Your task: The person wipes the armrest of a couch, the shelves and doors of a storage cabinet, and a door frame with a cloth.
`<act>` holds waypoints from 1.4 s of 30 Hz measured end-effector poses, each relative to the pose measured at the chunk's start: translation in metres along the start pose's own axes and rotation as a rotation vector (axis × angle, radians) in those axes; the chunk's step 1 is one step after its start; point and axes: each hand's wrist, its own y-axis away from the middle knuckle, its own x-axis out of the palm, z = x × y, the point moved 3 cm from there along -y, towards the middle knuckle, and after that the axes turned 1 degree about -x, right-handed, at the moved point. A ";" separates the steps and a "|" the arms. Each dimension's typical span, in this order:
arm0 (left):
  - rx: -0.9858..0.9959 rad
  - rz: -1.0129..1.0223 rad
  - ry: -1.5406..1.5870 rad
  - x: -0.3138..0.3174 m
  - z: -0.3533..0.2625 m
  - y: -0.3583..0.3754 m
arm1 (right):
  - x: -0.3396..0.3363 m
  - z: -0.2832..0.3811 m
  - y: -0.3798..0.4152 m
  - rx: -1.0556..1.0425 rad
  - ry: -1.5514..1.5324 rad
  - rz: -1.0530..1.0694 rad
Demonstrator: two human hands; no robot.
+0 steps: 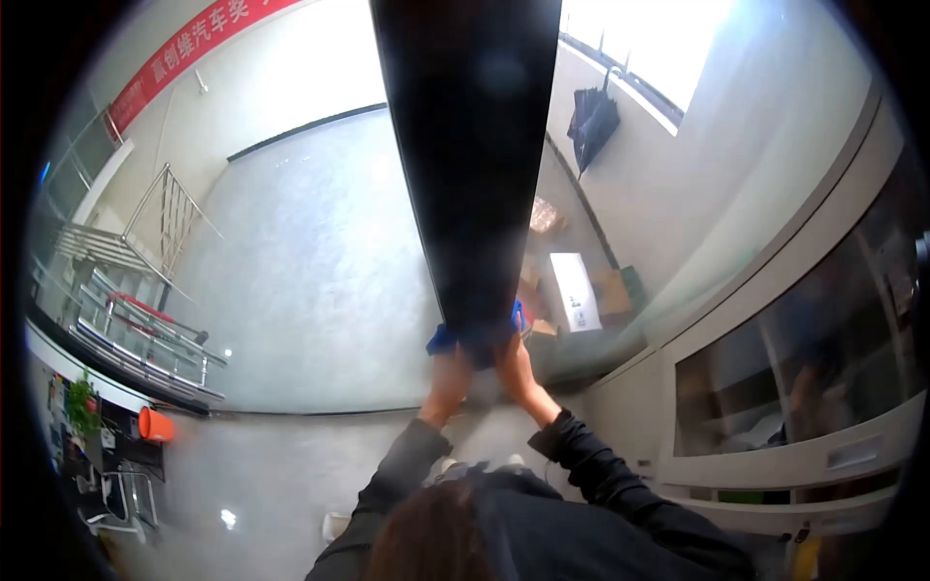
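With both arms raised at frame centre, the left hand (449,373) and right hand (513,363) press a blue cloth (472,341) together against the lower end of the tall dark panel (470,145) that runs up to the top edge; fingers closed on the cloth. Looks like mid-wipe on the panel. Next stroke needs steady pressure upward along it, grey cabinet (804,387) to the right staying clear.

Dark pillar (470,165) blocks ahead; open floor (310,281) lies left.
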 end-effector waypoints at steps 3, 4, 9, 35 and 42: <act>0.003 -0.090 0.005 -0.050 -0.043 -0.033 | -0.025 0.048 -0.014 -0.297 0.257 -0.230; 0.121 -0.189 -0.035 -0.078 -0.053 -0.052 | -0.038 0.065 -0.027 -0.331 0.276 -0.193; 0.124 -0.642 -0.117 -0.201 -0.096 -0.191 | -0.096 0.221 -0.137 -0.744 0.290 -0.436; -0.301 -0.106 0.158 -0.057 -0.021 0.000 | 0.010 0.062 0.004 -0.585 0.628 0.141; -0.049 -0.501 0.078 -0.199 -0.081 -0.189 | -0.082 0.277 -0.165 -0.767 0.951 -0.208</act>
